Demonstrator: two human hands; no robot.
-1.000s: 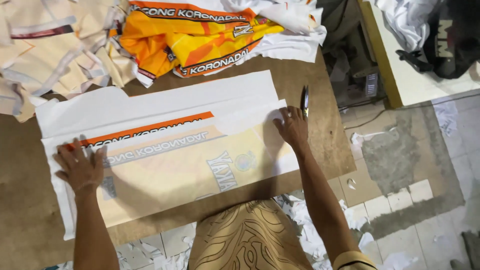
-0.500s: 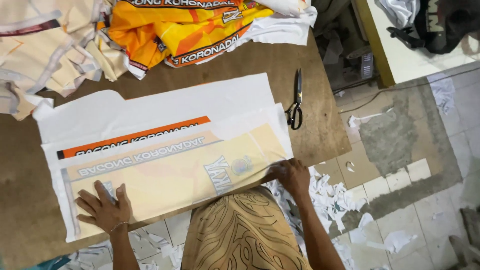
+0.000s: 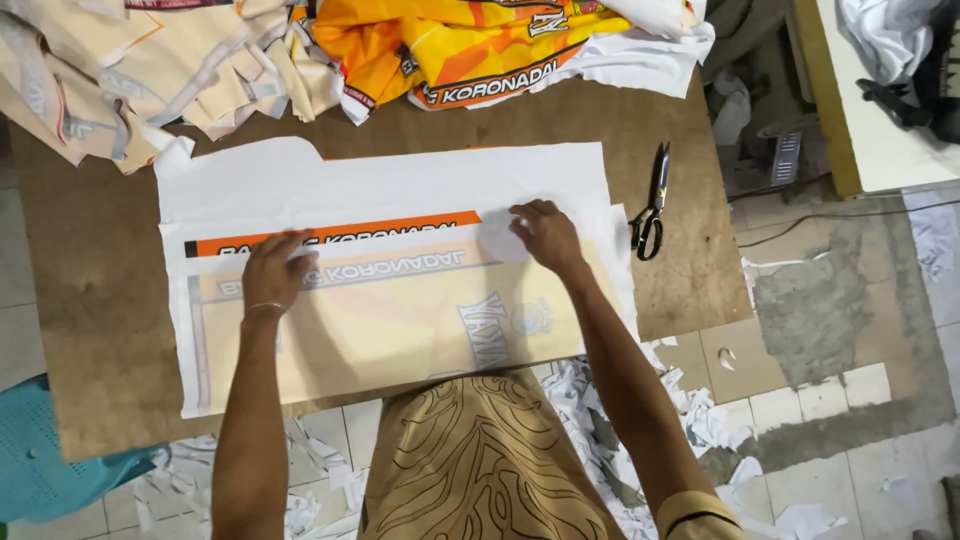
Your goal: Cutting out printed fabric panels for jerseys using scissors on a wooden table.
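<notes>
We press our left hand [image 3: 275, 275] and right hand [image 3: 545, 235], palms flat (holding nothing), on the printed sheet [image 3: 400, 300]; uneven pressure could shift or wrinkle it.

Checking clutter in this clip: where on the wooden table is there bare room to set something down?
Bare wood shows on the table left of the printed sheets, and at the right edge below the scissors. A thin strip runs between the sheets and the fabric pile. The middle is crowded: both the left hand and right hand press there.
</notes>
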